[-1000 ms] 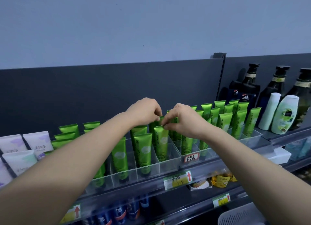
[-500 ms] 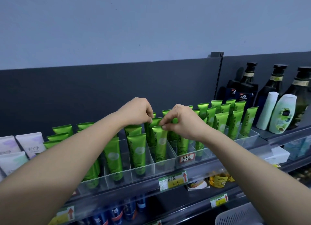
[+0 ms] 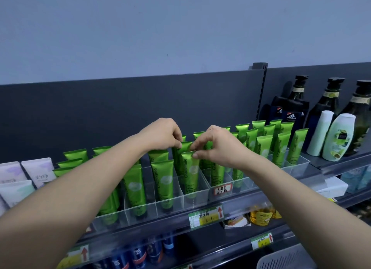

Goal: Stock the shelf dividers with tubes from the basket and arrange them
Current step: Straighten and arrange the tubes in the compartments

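Left hand (image 3: 162,135) and right hand (image 3: 216,146) both pinch crimped tops of green tubes (image 3: 189,174) standing in the clear divider (image 3: 200,196). Advise seating them upright, labels forward, rows square.

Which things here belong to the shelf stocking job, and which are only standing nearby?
Job: green tubes, pinched at the top by left hand and right hand; clear dividers; basket.
Nearby: dark pump bottles; white bottles; pale tubes; price tags.

A shop aisle: dark metal shelf (image 3: 230,203) with price tags (image 3: 205,216) on its edge, rows of identical green tubes (image 3: 163,180), shampoo bottles (image 3: 339,136).
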Demonstrator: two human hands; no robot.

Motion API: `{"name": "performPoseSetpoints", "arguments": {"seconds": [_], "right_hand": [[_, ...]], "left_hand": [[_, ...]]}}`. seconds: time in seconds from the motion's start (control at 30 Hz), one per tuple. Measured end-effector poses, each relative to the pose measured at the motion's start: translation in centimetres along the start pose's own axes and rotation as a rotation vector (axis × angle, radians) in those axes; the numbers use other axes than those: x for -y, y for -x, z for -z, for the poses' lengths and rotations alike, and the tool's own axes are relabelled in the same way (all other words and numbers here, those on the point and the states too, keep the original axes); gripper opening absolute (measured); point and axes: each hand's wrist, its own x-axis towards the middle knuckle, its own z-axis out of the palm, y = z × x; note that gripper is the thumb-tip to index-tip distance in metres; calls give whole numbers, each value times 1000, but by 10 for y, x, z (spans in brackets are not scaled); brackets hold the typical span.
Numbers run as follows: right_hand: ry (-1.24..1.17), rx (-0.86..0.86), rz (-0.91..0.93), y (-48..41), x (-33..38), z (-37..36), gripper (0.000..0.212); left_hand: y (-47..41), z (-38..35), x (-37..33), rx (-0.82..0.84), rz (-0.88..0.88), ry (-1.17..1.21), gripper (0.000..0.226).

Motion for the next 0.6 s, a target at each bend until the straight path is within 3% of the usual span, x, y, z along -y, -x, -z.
{"name": "performPoseSetpoints", "arguments": {"seconds": [0.13,0.27,0.43,0.5,0.6], "right_hand": [[-34,0,-20,-1,0,5,16],[-13,-39,-47,-12,-3,5,12],[111,-53,-52,-31,-10,-4,12],[141,-35,-61,-35,-11,-7,12],[153,-23,-49,-40,-11,-10,12]], "left_hand": [[-2,5,2,8,20,-5,13],[-8,10,6,-115,51,5,13],[-15,5,12,-18,73,-136,14],[-17,2,15,-19,101,-136,5],[-21,-1,16,-45,114,-81,16]]}}
